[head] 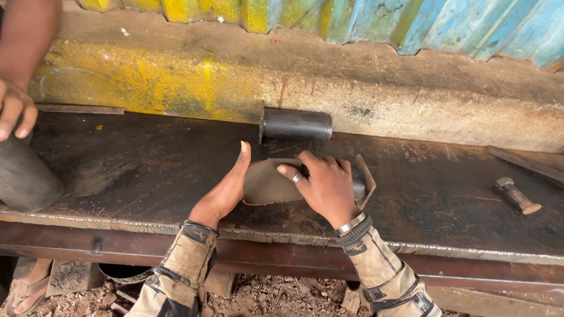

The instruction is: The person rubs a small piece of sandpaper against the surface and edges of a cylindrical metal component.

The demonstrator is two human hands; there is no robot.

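Head view, left hand (226,188) flat against curved metal sheet (267,182) (thumb up), right hand (326,185) grip clamped over it

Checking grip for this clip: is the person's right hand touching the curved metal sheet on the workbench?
Touching. The head view shows the right hand lying over the curved metal sheet, fingers pressed flat on its surface with no gap.

Bare steel bench (147,170) left of the hands; short pipe (296,125) blocks behind.
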